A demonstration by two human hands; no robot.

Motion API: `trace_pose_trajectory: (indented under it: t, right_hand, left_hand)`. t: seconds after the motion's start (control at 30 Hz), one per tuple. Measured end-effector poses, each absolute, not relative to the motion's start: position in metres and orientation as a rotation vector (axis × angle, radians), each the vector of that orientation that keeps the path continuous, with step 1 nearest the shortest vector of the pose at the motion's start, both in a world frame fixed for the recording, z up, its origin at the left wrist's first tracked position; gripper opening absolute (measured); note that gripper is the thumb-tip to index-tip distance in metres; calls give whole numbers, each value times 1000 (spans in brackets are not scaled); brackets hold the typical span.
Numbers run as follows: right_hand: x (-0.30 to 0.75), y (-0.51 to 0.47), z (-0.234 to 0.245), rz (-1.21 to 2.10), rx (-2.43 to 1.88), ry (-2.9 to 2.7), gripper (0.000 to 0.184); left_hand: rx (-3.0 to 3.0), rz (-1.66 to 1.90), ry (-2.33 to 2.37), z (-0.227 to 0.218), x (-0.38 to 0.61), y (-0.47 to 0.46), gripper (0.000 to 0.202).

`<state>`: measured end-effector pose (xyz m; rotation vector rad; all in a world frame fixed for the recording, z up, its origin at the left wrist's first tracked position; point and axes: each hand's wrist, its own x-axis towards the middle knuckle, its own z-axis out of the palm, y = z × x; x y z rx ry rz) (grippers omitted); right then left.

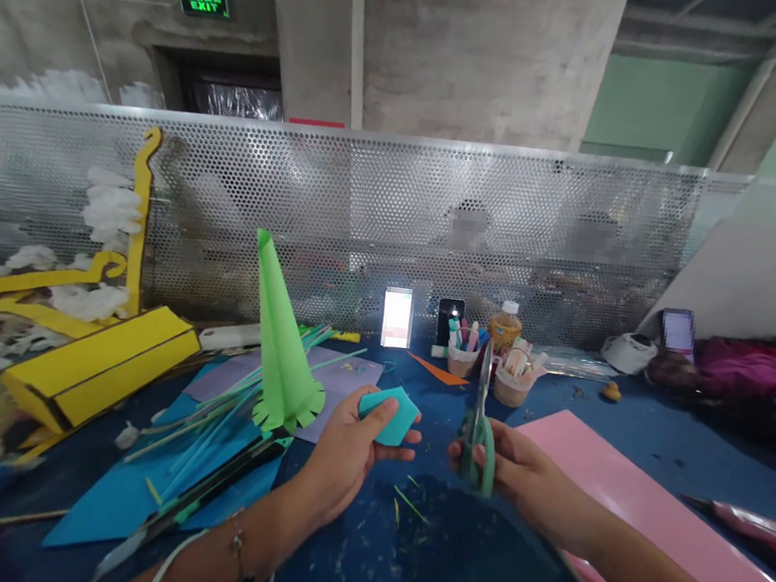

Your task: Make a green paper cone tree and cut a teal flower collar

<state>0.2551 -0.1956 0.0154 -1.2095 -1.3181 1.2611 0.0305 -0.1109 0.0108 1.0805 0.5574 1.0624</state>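
Observation:
Between the thumb and fingers of my left hand (349, 445) is a small turquoise piece of paper (400, 418) with angled edges. My right hand (515, 464) grips a pair of scissors (485, 386) by its green handles, the blades pointing up and close together. A gap of table separates the scissors from the paper. Left of my left hand stands a tall light-green paper cone (276, 344) with a fringed base. Thin yellow-green scraps (411, 504) lie on the dark blue table (413, 565) below my hands.
Blue paper sheets (103, 511), thin sticks and a black-green tool lie at left, beside a yellow paper box (99, 366). Pink sheets (644, 507) lie at right. Cups of pens (462, 360) and a bottle (507, 323) stand before a perforated metal screen (265, 193).

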Motion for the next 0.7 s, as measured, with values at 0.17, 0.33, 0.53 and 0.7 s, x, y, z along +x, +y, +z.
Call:
trace_pose_trajectory:
  t: [0.17,0.33,0.53,0.7]
  right_hand:
    - [249,-195,6,1261,-1161,-1502,44]
    - [245,-197,3,1214,-1185,-1584,48]
    - [242,-209,13,1159,-1280,-1710,59]
    - [233,-212,17,953,-1401,-1755,48]
  left_hand:
    - [1133,1067,553,12,30,-111,45]
    - [1172,1088,566,14,31,-114,44]
    - [1187,1107,536,14,32,-113,44]
    - [1234,1091,516,15,32,-117,37]
